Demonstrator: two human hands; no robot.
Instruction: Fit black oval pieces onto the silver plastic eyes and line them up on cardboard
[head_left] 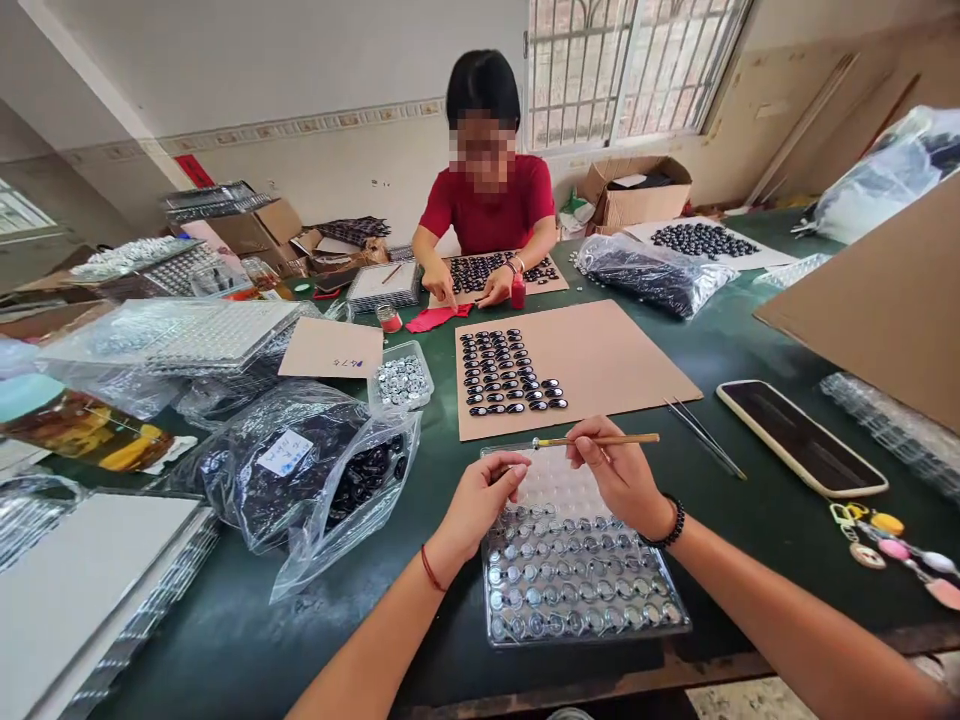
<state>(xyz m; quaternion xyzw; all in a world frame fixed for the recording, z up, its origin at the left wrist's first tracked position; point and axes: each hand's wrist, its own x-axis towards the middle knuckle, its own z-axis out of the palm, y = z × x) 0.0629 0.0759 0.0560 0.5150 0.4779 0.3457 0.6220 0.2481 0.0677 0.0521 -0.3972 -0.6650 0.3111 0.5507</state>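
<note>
My right hand (619, 475) grips a thin wooden-handled stick (619, 440), held level, with a small pale round piece at its left tip. My left hand (480, 500) is closed in a pinch close to that tip; what sits between its fingers is too small to tell. Below both hands lies a clear plastic tray (585, 628) with rows of round pockets. Its near rows hold round clear or silvery pieces, while the far rows look bare. Beyond it, a brown cardboard sheet (600, 350) carries rows of black oval pieces (491, 370) with pale centres.
Tweezers (705, 437) and a phone (802, 437) lie right. Left are an open bag of black pieces (300, 470), a tub of silvery pieces (401, 378) and stacked trays (97, 590). A co-worker (486, 205) works opposite, hands over a red cloth (435, 318).
</note>
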